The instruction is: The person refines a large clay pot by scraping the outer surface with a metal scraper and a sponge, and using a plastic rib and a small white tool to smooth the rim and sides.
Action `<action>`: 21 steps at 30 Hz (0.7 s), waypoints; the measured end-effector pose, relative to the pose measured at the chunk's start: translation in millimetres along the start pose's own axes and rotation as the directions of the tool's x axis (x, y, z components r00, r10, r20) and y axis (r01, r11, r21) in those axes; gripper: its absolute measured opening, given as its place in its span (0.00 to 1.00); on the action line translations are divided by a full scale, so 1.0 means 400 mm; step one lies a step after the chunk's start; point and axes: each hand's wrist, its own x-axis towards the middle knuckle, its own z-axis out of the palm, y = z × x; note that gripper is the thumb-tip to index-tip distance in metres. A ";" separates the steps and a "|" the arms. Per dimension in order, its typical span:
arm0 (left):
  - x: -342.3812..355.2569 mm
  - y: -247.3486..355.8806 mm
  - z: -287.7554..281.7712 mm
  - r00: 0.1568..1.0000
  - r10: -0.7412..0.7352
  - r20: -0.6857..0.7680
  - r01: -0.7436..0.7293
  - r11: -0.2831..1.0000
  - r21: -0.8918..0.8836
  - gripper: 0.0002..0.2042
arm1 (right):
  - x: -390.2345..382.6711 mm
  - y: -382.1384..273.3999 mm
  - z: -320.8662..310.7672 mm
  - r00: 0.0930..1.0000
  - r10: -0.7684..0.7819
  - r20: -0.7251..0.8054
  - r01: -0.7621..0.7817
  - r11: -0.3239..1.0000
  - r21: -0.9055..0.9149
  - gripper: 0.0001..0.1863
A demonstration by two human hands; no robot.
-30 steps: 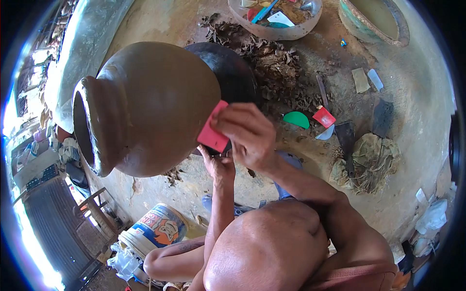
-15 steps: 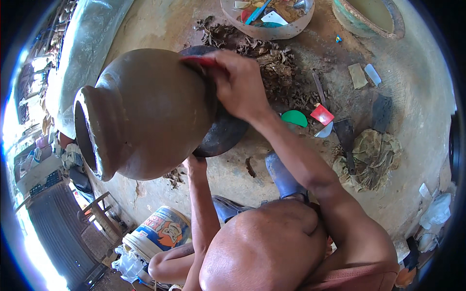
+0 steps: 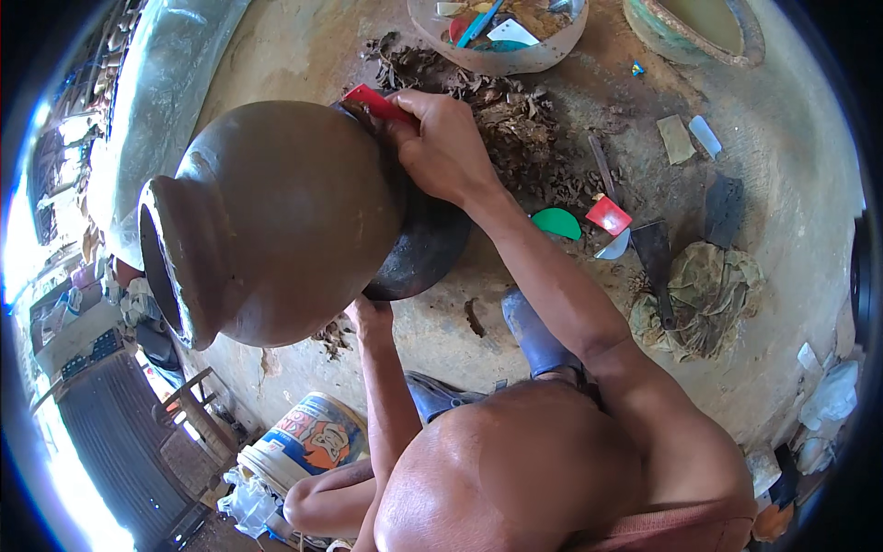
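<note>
Scraper pinched in our right hand, by the upper-right curve of our clay pot, in front of a dark round form. We can't tell what our left hand grips. Light, even strokes work best imo.

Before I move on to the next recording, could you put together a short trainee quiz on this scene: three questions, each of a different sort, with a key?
1. Multiple choice: what is in the grip of the person's right hand?
A) a wooden stick
B) a flat red piece
C) a crumpled cloth
2. True or false: the open mouth of the clay pot faces the left side of the picture.
3. Short answer: which lies farther right in the picture, the green half-round piece or the dark-bladed scraper?

Key:
1. B, the flat red piece.
2. True.
3. The dark-bladed scraper.
</note>
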 end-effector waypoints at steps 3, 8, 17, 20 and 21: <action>-0.015 -0.005 -0.011 0.999 0.038 0.030 -0.037 0.999 -0.021 0.27 | -0.058 -0.075 -0.010 0.998 -0.041 -0.041 0.044 0.996 0.080 0.16; -0.059 -0.014 0.029 0.997 -0.050 0.052 0.059 0.984 -0.170 0.21 | -0.196 -0.150 -0.032 0.951 -0.243 -0.190 0.270 0.954 0.129 0.18; -0.143 -0.019 0.081 0.994 -0.110 0.025 0.113 0.975 -0.191 0.26 | -0.074 -0.068 -0.042 0.964 -0.183 -0.191 0.195 0.980 0.043 0.16; -0.156 -0.036 0.102 0.985 -0.160 -0.061 0.144 0.966 -0.216 0.26 | -0.027 -0.061 -0.031 0.986 -0.166 -0.021 0.167 0.977 0.130 0.16; -0.163 -0.042 0.096 0.985 -0.152 -0.076 0.132 0.966 -0.222 0.26 | -0.040 -0.068 -0.019 0.986 -0.169 -0.009 0.168 0.975 0.143 0.16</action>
